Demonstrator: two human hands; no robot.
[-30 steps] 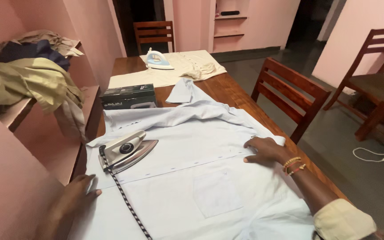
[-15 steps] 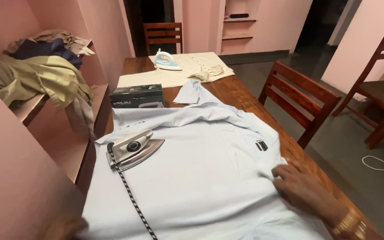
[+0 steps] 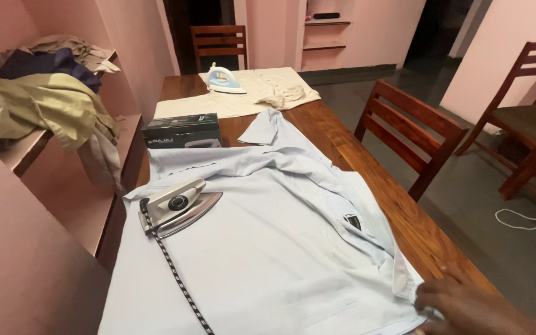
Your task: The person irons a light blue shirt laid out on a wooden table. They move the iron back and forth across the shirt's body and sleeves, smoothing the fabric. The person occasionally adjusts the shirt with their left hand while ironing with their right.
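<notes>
On the wooden counter, the right hand pinches a pale blue shirt's edge in its grip; an iron rests nearby. Left hand unseen.

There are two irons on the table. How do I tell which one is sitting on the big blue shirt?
Start at the long wooden table and find the pale blue shirt spread over its near end. The silver iron rests on the shirt's left edge, with a black-and-white braided cord trailing toward you. The other iron is white and light blue and stands far off on a cream cloth.
</notes>
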